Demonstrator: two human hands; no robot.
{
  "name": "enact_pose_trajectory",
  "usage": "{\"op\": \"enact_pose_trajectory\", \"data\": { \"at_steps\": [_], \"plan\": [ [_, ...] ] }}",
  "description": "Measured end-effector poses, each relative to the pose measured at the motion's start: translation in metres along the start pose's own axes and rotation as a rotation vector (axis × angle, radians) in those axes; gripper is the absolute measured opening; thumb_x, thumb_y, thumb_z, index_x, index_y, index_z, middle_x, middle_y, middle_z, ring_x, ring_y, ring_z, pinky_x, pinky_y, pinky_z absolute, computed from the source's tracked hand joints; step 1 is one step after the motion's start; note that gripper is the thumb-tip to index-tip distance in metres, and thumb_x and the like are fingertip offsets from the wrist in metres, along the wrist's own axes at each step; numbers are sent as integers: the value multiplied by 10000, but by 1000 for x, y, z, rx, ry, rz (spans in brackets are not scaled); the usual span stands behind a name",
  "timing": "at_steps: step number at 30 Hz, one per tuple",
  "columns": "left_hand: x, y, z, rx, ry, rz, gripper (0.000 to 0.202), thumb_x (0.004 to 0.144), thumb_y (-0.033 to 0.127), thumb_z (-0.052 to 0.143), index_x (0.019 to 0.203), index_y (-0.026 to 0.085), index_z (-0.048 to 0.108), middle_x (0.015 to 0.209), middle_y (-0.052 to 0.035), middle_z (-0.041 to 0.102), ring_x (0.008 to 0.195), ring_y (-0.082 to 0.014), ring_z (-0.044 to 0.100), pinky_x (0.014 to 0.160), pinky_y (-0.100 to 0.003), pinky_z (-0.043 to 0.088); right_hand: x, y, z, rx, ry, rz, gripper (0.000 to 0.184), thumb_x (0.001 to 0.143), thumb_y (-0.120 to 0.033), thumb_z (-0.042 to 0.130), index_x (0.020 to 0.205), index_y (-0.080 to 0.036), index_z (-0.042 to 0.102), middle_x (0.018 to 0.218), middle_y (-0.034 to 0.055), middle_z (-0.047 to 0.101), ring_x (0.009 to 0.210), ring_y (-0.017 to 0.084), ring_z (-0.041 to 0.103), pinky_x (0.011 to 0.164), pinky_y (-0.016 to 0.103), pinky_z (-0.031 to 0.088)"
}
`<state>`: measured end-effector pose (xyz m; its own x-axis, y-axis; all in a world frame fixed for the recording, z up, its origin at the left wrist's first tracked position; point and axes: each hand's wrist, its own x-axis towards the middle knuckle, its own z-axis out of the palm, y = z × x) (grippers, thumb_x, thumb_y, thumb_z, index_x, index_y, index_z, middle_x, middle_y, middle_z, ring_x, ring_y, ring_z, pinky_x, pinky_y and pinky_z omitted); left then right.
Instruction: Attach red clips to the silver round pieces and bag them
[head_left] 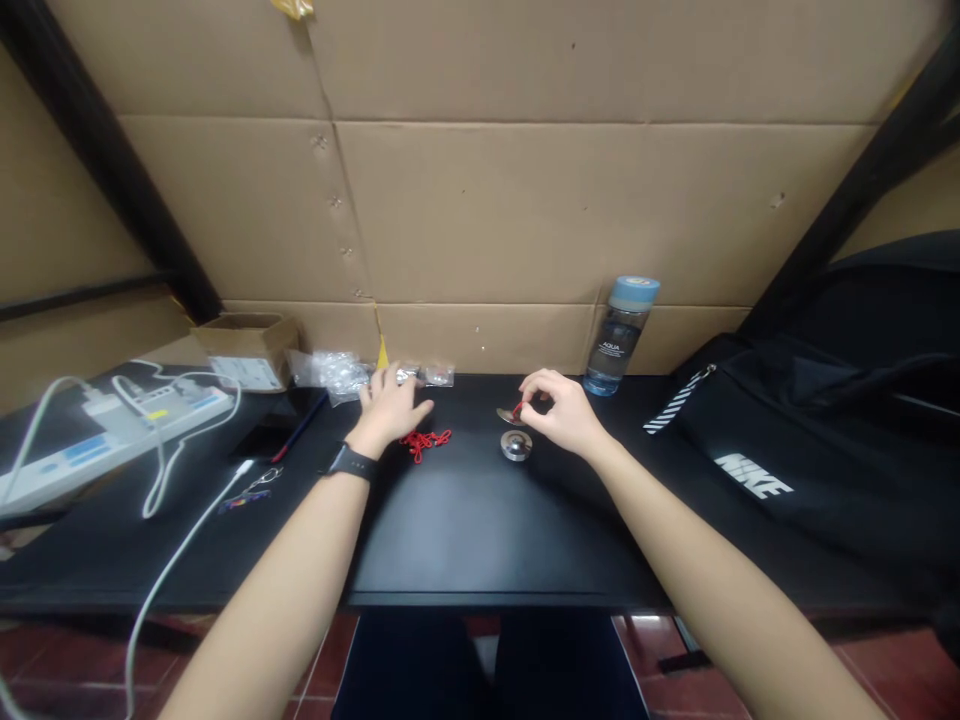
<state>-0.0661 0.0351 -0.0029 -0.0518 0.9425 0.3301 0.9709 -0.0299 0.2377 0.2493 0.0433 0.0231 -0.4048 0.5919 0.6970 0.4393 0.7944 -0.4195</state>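
My right hand (561,408) pinches a short red cord (517,409) between thumb and fingertips. From that cord hangs a thin, shiny metal disc, a small cymbal (505,415), tilted above the black table. Just below it a second small cymbal (516,446), silver with a raised dome, lies on the tabletop. My left hand (388,408), a dark watch on its wrist, is spread palm down with nothing gripped. Beside its thumb lies a tangle of red cords (424,443). Small clear plastic packets (439,376) show behind its fingers, partly hidden.
Crumpled clear bags (336,374) and an open cardboard box (249,350) stand back left, near a white power strip (112,442) with cables, a phone (262,432) and keys (262,483). A water bottle (619,338) and black backpack (810,430) are on the right.
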Motion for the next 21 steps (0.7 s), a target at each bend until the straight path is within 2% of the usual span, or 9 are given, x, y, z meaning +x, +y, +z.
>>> {"op": "enact_pose_trajectory", "data": {
  "at_steps": [3,5,8,11,15,17,21],
  "plan": [
    [10,-32,-2,70,67,-133,385,927,489,563,1127,204,727,1688,-207,265,1530,-523,168,1115,-752,213,0,0,1,-1,-13,-3,123,736,-114,692,746,-220,630,918,45,723,863,230,662,740,351,511],
    [16,-50,-4,95,157,-164,297,932,386,525,1060,200,718,1666,-189,329,1534,-471,195,1118,-721,231,0,0,1,1,-19,-4,126,740,-106,682,750,-220,631,914,43,725,863,228,665,741,349,514],
    [24,-68,-7,87,277,-211,331,891,238,489,1187,189,629,1520,-200,528,1511,-389,279,1111,-648,283,0,1,0,-3,-21,-1,121,740,-112,685,751,-220,630,906,42,725,853,225,666,732,345,516],
    [29,-76,-7,75,244,-214,451,868,216,489,1312,174,553,1420,-217,610,1486,-392,312,1102,-655,272,0,3,-1,-9,-32,0,126,736,-113,690,754,-222,630,897,39,724,843,226,662,733,350,517],
    [27,-80,-4,73,182,-208,492,855,254,531,1339,172,561,1412,-221,618,1432,-423,350,1074,-650,286,0,2,-3,-14,-42,-5,132,750,-104,685,767,-224,634,904,39,728,859,232,666,752,358,520],
    [25,-80,-5,72,211,-212,422,868,249,524,1276,196,618,1380,-191,644,1396,-413,380,1065,-637,285,1,0,-4,-16,-39,-7,129,756,-106,685,768,-224,635,903,38,729,861,233,666,753,359,518],
    [20,-77,-13,42,292,-174,222,902,308,547,985,222,734,1280,-123,697,1362,-403,390,1074,-625,240,2,-3,-7,-20,-31,-9,126,759,-117,692,760,-227,630,885,33,727,843,231,657,749,360,512]
  ]
}}
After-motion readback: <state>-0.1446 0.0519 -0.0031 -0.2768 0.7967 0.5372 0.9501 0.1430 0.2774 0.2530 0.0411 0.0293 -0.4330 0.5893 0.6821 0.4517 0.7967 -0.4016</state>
